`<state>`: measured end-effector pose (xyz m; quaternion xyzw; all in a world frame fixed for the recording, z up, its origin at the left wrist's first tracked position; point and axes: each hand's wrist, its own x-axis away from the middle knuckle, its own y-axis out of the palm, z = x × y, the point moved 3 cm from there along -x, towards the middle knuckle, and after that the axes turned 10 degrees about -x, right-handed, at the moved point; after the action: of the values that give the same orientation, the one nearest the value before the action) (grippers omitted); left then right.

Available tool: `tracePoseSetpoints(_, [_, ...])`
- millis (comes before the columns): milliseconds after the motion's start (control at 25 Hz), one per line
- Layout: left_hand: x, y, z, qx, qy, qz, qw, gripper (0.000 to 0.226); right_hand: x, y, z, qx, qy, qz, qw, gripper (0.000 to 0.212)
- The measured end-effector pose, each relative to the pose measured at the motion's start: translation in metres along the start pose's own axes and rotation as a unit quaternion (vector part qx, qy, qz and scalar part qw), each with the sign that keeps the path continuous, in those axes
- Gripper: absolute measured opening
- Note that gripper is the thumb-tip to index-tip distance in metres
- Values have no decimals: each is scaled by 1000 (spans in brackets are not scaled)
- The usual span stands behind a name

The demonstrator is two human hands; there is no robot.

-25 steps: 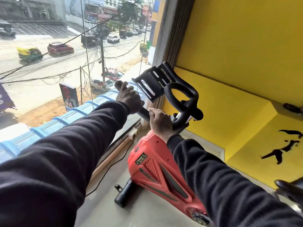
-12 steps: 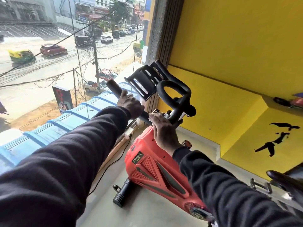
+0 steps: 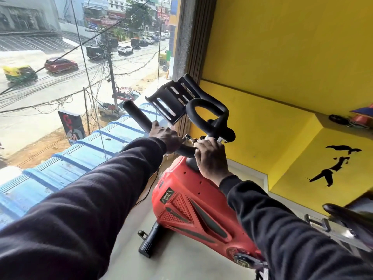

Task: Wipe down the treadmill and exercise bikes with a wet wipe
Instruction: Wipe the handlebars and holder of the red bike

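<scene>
With the left hand gripping the spin bike's left handlebar at twelve o'clock and the right hand curled on its centre stem, no wipe shows, so bare palms may just smear grime

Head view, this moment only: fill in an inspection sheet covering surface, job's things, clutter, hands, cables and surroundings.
Surface: pale floor under the bike.
Job's things: red exercise bike with black handlebar and tablet holder; no wet wipe visible.
Clutter: dark items on the yellow ledge, too blurred to name.
Hands: left hand grips the handlebar; right hand has fingers curled at the handlebar stem.
Cables: thin black cord runs along the floor by the window.
Surroundings: window overlooking a street; yellow wall.
</scene>
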<state>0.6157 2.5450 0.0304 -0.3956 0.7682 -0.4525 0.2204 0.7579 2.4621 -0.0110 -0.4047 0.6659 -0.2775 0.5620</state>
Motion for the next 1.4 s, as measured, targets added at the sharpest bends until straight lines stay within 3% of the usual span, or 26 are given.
tracePoseSetpoints(120, [-2,-2,4,19,-5,-15,1000,17,15,12,-25,7,1,5,1000,43])
tracePoseSetpoints(240, [-2,-14,10,46,-13,-30,998,30,11,13,-4,-31,-9,25,999,40])
tracePoseSetpoints(360, [-6,-22,27,45,6,-33,998,33,-4,15,9,-97,123,87,984,49])
tracePoseSetpoints(480, [-11,-18,29,82,-1,-52,995,33,13,39,-17,-232,242,95,938,45])
tracePoseSetpoints(520, [-14,-17,29,92,2,-52,994,33,18,42,-22,-306,273,105,906,47])
tracePoseSetpoints(600, [-18,-16,31,98,5,-50,994,33,6,33,-12,-455,357,144,803,45])
tracePoseSetpoints(720, [-20,-18,30,120,0,-58,991,34,-15,21,9,-566,481,112,659,42])
tracePoseSetpoints(920, [-28,-16,34,122,-6,-72,990,34,22,23,-2,-715,480,108,497,22])
tracePoseSetpoints(960, [-29,-16,34,125,-7,-76,989,39,17,21,4,-715,491,106,487,22])
tracePoseSetpoints(1080, [-33,-15,34,136,-14,-85,987,46,-8,17,18,-690,490,148,512,29])
tracePoseSetpoints(1200, [-33,-12,36,137,-20,-82,987,46,4,26,9,-710,491,142,485,27])
tracePoseSetpoints(1320, [-34,-12,34,154,-33,-85,984,50,7,20,20,-690,499,95,516,18])
tracePoseSetpoints(1400, [-34,-14,33,168,-45,-91,981,56,-19,11,38,-638,514,124,559,19])
